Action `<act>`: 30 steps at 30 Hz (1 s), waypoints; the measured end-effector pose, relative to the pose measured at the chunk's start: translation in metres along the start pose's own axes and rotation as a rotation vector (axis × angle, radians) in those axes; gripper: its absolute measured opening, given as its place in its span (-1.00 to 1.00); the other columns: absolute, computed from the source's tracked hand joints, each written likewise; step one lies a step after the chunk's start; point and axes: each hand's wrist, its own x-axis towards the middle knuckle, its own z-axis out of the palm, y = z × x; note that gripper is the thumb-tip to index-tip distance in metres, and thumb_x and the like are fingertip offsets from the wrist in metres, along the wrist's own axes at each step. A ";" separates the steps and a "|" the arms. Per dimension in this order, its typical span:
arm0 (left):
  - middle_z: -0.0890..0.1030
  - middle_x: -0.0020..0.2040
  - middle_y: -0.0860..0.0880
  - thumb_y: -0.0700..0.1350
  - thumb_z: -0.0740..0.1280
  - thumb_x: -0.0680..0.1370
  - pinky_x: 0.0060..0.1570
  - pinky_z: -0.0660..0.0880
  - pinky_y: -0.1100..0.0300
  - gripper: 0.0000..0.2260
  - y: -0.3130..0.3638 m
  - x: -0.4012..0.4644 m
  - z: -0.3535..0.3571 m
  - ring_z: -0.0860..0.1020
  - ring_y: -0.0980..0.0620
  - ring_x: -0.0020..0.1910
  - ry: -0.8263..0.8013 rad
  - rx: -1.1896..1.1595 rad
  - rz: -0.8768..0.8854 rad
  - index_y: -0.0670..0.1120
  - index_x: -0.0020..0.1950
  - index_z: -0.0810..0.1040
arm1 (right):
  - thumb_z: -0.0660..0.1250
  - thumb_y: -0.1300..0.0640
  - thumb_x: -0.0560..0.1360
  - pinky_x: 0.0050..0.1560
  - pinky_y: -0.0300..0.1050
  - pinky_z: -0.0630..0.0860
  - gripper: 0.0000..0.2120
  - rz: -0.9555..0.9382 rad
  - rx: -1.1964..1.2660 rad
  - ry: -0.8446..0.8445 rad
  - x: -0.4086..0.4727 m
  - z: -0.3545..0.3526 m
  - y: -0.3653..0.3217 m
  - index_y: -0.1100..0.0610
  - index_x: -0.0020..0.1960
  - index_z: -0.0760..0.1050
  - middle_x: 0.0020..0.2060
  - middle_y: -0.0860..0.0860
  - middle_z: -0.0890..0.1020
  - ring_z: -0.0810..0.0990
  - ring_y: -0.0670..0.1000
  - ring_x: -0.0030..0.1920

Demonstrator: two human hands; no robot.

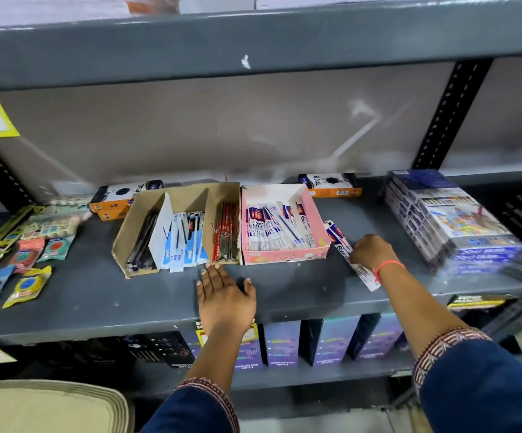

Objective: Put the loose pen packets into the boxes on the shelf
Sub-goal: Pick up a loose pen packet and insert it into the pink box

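Your left hand [223,300] lay flat, palm down, with its fingers spread and pointing away from you and the forearm stretched straight ahead out of a dark blue sleeve with a patterned cuff. Your right hand [372,251] reached farther forward and to the right, its fingers curled down and closed, a red thread tied round the wrist.

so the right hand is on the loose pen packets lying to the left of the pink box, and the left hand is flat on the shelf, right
Not quite: the head view shows the loose pen packets lying to the right of the pink box, under the right hand. The left hand is flat on the shelf, as you said.
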 end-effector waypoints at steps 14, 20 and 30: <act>-0.03 0.53 -0.28 0.09 -0.05 0.59 0.48 -0.14 0.02 -0.37 0.000 0.001 0.000 -0.06 -0.17 0.52 -0.009 -0.027 0.015 -0.31 0.48 -0.10 | 0.39 0.27 0.41 -0.30 -0.19 0.31 -0.82 0.036 0.308 -0.014 -0.017 0.002 0.012 0.28 -0.31 0.45 -0.33 0.16 0.47 0.41 0.13 -0.23; -0.05 0.53 -0.27 0.10 -0.08 0.59 0.48 -0.15 0.02 -0.37 -0.002 0.002 0.002 -0.07 -0.17 0.52 -0.025 -0.025 0.022 -0.30 0.48 -0.13 | 0.36 0.35 0.43 -0.60 -0.32 0.26 -0.78 0.044 0.954 0.000 -0.036 -0.011 0.009 0.18 -0.35 0.46 -0.50 0.08 0.47 0.39 -0.01 -0.52; -0.06 0.54 -0.27 0.12 -0.06 0.58 0.48 -0.14 0.02 -0.35 -0.003 0.002 0.001 -0.07 -0.17 0.52 -0.028 -0.030 0.023 -0.29 0.48 -0.14 | 0.36 0.32 0.44 -0.47 -0.38 0.43 -0.81 -0.128 1.175 -0.347 -0.100 0.013 -0.033 0.08 -0.28 0.55 -0.53 -0.11 0.65 0.53 -0.19 -0.52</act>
